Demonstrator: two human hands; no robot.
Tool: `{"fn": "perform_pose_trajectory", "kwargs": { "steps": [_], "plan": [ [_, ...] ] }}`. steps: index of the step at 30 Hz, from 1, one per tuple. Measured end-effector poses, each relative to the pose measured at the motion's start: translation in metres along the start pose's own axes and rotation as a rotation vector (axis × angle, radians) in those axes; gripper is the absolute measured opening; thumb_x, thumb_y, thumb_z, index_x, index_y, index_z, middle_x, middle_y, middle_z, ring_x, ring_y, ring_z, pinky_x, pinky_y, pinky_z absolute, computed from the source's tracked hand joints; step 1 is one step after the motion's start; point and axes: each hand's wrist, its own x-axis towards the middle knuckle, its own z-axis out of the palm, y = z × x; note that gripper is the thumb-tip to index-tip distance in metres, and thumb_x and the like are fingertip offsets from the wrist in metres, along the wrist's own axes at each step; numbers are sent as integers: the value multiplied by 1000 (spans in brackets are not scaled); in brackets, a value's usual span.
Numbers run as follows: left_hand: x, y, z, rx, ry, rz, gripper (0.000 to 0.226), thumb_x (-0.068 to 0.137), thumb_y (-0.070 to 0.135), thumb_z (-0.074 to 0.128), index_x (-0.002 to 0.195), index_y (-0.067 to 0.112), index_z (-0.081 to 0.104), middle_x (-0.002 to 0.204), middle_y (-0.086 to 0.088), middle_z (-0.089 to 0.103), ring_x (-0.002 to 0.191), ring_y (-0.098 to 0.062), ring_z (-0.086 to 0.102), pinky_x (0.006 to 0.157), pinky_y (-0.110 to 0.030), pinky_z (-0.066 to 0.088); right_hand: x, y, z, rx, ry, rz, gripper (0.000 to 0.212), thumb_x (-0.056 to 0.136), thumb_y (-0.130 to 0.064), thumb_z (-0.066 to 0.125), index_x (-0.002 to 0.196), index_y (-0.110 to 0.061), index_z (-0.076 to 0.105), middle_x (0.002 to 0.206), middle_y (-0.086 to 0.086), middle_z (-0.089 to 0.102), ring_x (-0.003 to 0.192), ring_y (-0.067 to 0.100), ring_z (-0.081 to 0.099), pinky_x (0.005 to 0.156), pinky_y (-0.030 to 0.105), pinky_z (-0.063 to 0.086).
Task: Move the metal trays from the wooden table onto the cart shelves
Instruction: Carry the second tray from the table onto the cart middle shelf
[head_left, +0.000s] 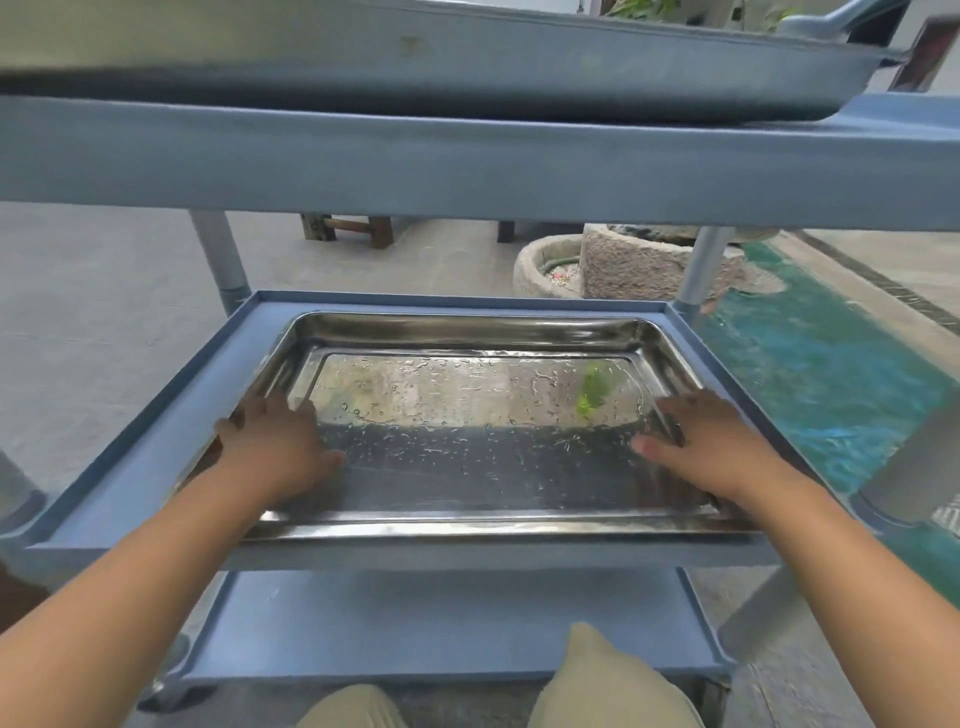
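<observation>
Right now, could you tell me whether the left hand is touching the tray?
Touching: the head view shows the left hand lying over the tray's left rim, thumb on its wet floor.

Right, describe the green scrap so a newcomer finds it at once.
Start at the blue cart; on its middle shelf lies a wet metal tray. The green scrap sits on the tray floor, just beyond the right hand, the only green thing there.

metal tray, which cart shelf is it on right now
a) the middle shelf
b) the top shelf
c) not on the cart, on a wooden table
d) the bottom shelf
a: the metal tray lies inside the raised rim of the middle shelf, with the left hand and right hand on its side edges; the bottom shelf shows bare below it and another shelf spans above.
</observation>
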Motion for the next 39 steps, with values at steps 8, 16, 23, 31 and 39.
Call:
{"fn": "perform_pose_trajectory", "kwargs": {
  "steps": [8, 16, 23, 31, 39],
  "plan": [
    [-70, -16, -11, -311, -300, 505, 101, 68, 98, 23, 145, 36, 43, 150, 16, 41, 134, -3, 40, 108, -26, 32, -82, -33, 5, 121, -193, -211, 110, 57, -102, 17, 148, -43, 33, 146, -15, 40, 123, 4, 48, 95, 26, 40],
    [-89, -14, 8, -164, -24, 468, 100, 67, 98, 5, 133, 39, 53, 136, 21, 51, 119, -5, 54, 95, -34, 49, -87, -39, 38, -129, 167, -240, 105, 63, -96, -2, 134, -41, 52, 129, -24, 58, 117, 2, 55, 78, 24, 47],
    [-88, -6, 19, -188, 157, 433, 97, 68, 97, -1, 120, 40, 57, 118, 20, 62, 99, -6, 62, 78, -32, 52, -67, -34, 37, -29, 246, -234, 104, 57, -101, 12, 125, -39, 61, 106, -16, 71, 98, 10, 65, 65, 26, 42],
    [-85, 8, 22, -207, 171, 384, 94, 66, 97, 1, 118, 40, 54, 109, 18, 61, 97, -10, 61, 76, -34, 52, -37, -24, 36, -2, 266, -188, 100, 52, -105, 19, 102, -35, 70, 91, -11, 73, 87, 13, 66, 74, 31, 49],
    [-79, 21, 29, -154, 216, 375, 93, 67, 95, 2, 122, 40, 52, 115, 16, 61, 99, -11, 61, 72, -33, 51, -21, -22, 51, -18, 421, -112, 96, 58, -100, 23, 101, -30, 73, 113, -5, 67, 118, 23, 53, 110, 44, 19]
  ]
}}
